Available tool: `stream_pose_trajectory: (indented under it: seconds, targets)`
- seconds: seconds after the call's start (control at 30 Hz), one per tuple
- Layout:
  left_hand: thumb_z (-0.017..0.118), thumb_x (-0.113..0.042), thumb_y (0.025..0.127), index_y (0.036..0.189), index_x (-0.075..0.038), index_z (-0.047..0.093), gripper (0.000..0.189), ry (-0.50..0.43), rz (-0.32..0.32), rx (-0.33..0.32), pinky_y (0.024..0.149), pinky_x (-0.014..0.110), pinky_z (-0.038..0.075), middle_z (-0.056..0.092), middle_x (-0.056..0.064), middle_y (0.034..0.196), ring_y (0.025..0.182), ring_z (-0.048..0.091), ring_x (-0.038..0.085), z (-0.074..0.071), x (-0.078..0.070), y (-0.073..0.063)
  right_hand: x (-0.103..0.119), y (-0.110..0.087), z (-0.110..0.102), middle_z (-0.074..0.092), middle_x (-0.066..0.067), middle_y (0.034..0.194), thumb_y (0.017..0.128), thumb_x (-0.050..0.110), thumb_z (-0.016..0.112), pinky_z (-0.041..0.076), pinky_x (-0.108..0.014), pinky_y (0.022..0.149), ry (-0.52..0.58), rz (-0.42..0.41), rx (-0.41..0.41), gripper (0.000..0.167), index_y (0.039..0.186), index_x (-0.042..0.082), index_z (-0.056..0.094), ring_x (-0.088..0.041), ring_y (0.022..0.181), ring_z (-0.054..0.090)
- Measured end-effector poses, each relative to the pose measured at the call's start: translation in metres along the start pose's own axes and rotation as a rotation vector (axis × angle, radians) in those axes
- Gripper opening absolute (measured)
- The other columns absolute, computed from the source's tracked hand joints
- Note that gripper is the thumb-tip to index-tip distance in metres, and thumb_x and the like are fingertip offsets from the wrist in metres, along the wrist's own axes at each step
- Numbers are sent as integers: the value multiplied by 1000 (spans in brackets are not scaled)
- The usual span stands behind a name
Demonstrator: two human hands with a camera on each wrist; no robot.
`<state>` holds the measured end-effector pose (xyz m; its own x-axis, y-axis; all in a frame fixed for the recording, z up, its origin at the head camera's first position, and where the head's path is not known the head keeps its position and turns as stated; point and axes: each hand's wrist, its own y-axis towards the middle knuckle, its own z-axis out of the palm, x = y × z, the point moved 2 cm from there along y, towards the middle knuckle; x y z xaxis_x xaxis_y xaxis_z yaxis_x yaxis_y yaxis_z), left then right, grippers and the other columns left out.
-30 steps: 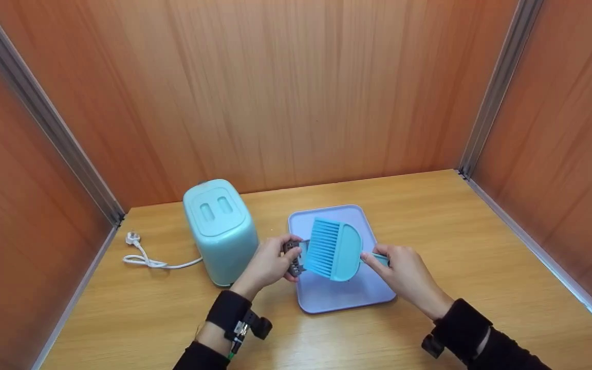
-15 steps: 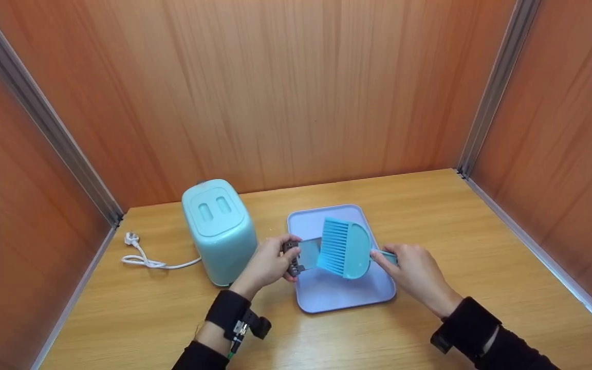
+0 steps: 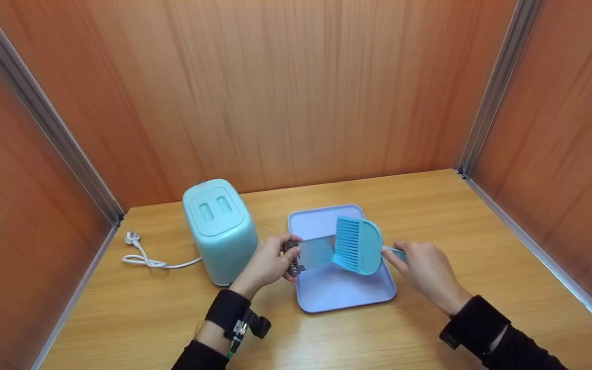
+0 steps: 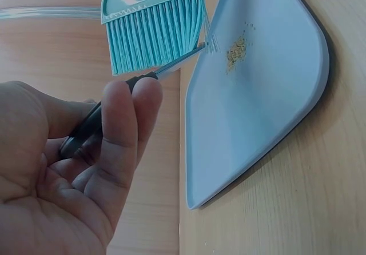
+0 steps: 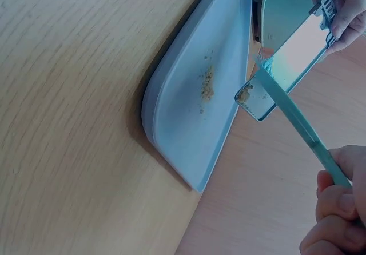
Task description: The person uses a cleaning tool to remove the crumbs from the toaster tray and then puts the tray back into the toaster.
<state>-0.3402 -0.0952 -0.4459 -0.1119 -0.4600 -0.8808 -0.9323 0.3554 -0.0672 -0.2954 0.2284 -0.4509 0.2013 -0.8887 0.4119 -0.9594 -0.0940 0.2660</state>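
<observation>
My left hand grips the dark grey end of a flat metal crumb tray. The crumb tray is held over a lilac serving tray. In my right hand is the handle of a turquoise brush, its bristles against the crumb tray's surface toward the far end. Some brown crumbs lie at that end in the right wrist view. Below, a small heap of crumbs rests on the serving tray in the left wrist view. The brush covers the crumb tray's tip in the head view.
A mint-green toaster stands left of the serving tray, close to my left hand. Its white cord and plug lie on the wooden table to the left. Wooden panels close off the back and both sides.
The brush in my right hand has slid right along the crumb tray, away from my left hand, uncovering more of the metal. My left hand and the crumb tray stay in place.
</observation>
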Motion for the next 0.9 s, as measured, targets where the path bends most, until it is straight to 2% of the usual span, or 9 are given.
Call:
stream_pose_trajectory:
  seconds: [0.1,0.23,0.37,0.53,0.6,0.77,0.9]
  targets:
    - [58,-11,111,138,-4,66,29,12,17,-5,72,48,69,63,12,95,65,70,17,0,0,0,-3,0,-1,32,8,64,107,34,68,23,-22,51,-20,-15,-23,34,84,9,70,-11,55,40]
    - [58,-10,111,137,-4,66,28,12,26,-5,70,48,69,64,12,95,65,70,17,0,1,0,-7,-1,-5,40,7,62,106,34,69,28,-22,51,-41,-23,-41,33,98,4,78,-11,56,45]
    - [58,-10,111,137,-3,66,28,8,26,-1,68,45,69,64,13,95,65,70,17,0,1,0,-10,-2,-9,48,5,61,107,35,69,30,-22,51,-60,-23,-41,35,109,1,79,-11,56,48]
    - [58,-10,111,138,-5,66,29,8,11,5,68,43,69,64,13,95,67,70,18,0,0,0,-13,-1,-15,47,4,61,106,35,69,28,-23,49,-89,-24,-78,35,108,1,79,-12,54,46]
    - [57,-11,111,138,-5,66,29,9,13,8,69,44,69,64,13,96,67,69,18,-1,0,0,-14,-1,-18,44,4,61,106,34,70,26,-23,49,-87,-20,-99,33,103,2,78,-12,53,45]
    - [58,-10,111,138,-4,66,29,7,18,3,70,45,69,64,14,96,66,69,18,-2,0,-1,-12,0,-19,36,6,62,105,35,71,25,-21,51,25,2,-105,35,83,8,69,-12,53,40]
    - [58,-10,111,138,-4,66,29,3,20,3,66,39,69,64,14,95,65,69,17,-2,0,-2,-5,0,-16,34,6,65,106,38,70,26,-21,52,183,44,-54,39,79,10,65,-13,57,40]
